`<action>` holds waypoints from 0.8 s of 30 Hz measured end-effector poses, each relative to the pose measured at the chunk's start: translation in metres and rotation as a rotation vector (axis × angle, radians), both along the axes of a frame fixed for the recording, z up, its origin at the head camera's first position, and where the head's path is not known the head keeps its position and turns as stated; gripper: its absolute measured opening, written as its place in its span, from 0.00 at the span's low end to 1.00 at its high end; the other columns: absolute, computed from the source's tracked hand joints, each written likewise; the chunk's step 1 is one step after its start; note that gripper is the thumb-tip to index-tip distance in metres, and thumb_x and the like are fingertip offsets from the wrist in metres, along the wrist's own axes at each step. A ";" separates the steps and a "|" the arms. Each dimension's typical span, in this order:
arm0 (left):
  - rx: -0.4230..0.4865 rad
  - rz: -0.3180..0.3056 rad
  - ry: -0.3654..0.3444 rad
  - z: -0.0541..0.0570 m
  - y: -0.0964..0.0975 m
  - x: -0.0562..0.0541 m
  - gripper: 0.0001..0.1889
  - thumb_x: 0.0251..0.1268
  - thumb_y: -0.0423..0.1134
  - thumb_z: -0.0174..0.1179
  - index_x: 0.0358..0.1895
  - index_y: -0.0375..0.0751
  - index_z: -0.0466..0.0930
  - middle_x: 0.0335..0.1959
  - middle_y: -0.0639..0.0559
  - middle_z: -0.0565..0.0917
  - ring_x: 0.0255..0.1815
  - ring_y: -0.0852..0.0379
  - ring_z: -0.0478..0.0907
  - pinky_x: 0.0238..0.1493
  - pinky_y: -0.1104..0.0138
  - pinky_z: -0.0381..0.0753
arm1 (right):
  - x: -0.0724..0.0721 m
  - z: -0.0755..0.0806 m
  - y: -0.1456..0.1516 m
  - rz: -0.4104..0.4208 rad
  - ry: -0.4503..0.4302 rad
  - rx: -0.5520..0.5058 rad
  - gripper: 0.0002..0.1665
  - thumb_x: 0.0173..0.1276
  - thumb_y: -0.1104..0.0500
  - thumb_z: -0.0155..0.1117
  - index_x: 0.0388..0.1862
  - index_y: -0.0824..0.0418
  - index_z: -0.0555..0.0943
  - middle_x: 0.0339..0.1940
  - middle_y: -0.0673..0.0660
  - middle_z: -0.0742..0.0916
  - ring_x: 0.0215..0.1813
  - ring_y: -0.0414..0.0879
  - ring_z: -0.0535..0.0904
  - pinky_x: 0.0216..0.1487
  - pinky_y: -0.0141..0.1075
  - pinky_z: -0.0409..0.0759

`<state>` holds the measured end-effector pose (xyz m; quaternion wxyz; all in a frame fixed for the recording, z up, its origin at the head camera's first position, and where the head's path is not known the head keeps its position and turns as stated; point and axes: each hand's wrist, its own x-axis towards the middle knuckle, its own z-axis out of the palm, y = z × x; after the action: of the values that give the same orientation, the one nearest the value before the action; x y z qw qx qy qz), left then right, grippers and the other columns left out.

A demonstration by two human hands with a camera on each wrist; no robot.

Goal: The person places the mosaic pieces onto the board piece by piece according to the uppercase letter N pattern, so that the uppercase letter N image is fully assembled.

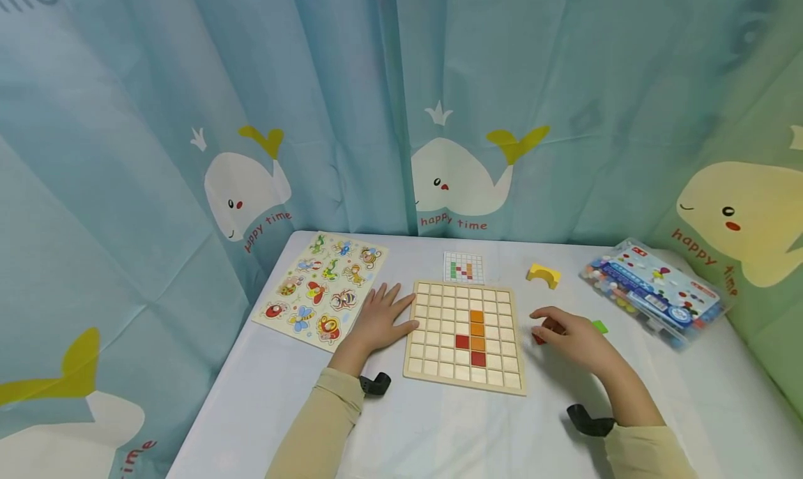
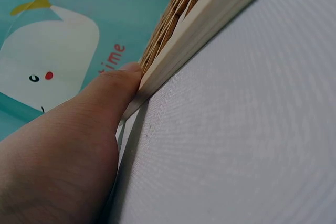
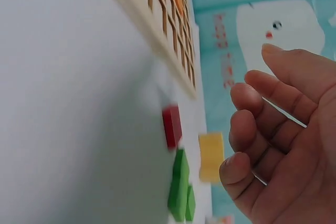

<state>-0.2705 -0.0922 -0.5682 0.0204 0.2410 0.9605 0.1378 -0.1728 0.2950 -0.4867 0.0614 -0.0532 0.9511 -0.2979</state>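
A blue curtain (image 1: pixel 351 116) printed with whales is hanging around the white table (image 1: pixel 433 430) I am working on; the wooden grid board (image 1: pixel 446 340) is lying flat near the middle, between my two hands; the insect puzzle board (image 1: pixel 329 270) is lying to its left, and the clear plastic box (image 1: pixel 659 294) is sitting well to its right, its lid facing up.

My left hand (image 1: pixel 379 318) is lying with its fingers spread wide, holding nothing, the thumb touching the grid board's left edge; my right hand (image 1: pixel 574 336) is hovering just right of the board, its fingers bending loosely and its grip standing empty, the thumb keeping apart from the fingertips.

The pattern card (image 1: pixel 464 256) is lying just beyond the board's far edge; the yellow arch block (image 1: pixel 546 272) is resting to the right of that card; some green pieces (image 3: pixel 179 187) and a red piece (image 3: pixel 171 127) are lying near my right hand; on the board, three orange tiles (image 1: pixel 477 330) are forming a column, with two red tiles (image 1: pixel 462 341), one sitting left of the lowest orange, the other directly below it.
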 end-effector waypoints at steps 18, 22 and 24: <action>0.003 -0.004 0.003 0.000 0.000 0.000 0.37 0.68 0.73 0.43 0.77 0.66 0.56 0.81 0.51 0.52 0.83 0.41 0.43 0.81 0.45 0.41 | 0.003 -0.027 0.036 -0.050 -0.156 -0.072 0.28 0.72 0.47 0.62 0.66 0.57 0.74 0.30 0.54 0.80 0.28 0.45 0.74 0.25 0.34 0.72; 0.004 -0.002 -0.007 0.001 0.000 0.002 0.37 0.68 0.72 0.44 0.77 0.66 0.56 0.81 0.51 0.52 0.83 0.42 0.43 0.81 0.45 0.41 | 0.003 -0.032 0.034 -0.043 -0.130 -0.050 0.26 0.72 0.48 0.62 0.65 0.56 0.75 0.31 0.54 0.79 0.28 0.44 0.73 0.26 0.34 0.72; -0.001 -0.002 -0.007 0.002 -0.001 0.002 0.37 0.68 0.72 0.43 0.77 0.66 0.56 0.82 0.51 0.52 0.83 0.42 0.43 0.81 0.45 0.41 | 0.003 -0.033 0.034 -0.039 -0.121 -0.041 0.27 0.72 0.49 0.63 0.65 0.57 0.74 0.31 0.54 0.80 0.29 0.44 0.73 0.26 0.34 0.72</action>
<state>-0.2690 -0.0928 -0.5667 0.0238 0.2414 0.9602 0.1383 -0.1700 0.3286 -0.5198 0.1117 -0.0179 0.9403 -0.3210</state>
